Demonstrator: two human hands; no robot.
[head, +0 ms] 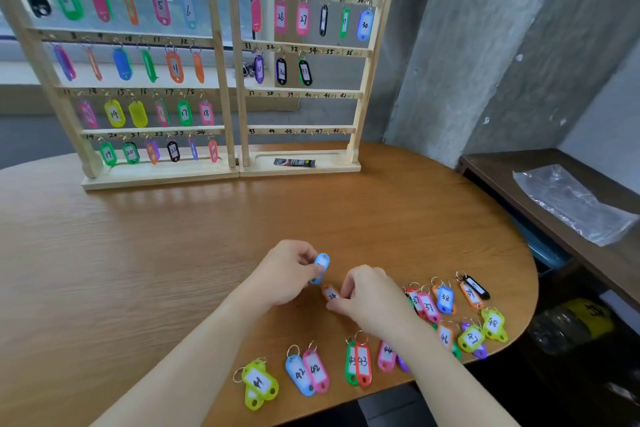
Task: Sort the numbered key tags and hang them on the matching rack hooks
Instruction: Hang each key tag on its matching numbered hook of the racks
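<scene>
Two wooden racks stand at the back of the table. The left rack [221, 55] carries tags on all its hooks. On the right rack [367, 55] the top row is full, the second row holds tags 31 to 33, and the lower hooks are bare. My left hand [289, 272] pinches a light blue tag [321, 267] just above the table. My right hand [369, 298] grips an orange tag [330, 295] marked 34. Several loose tags lie near the front edge, among them a blue 42 [298, 373] and a yellow-green 48 [493, 324].
A small dark packet [294, 162] lies on the right rack's base. The round table edge [530, 274] curves off to the right. Beyond it a dark shelf [491, 170] holds a clear plastic bag [571, 201].
</scene>
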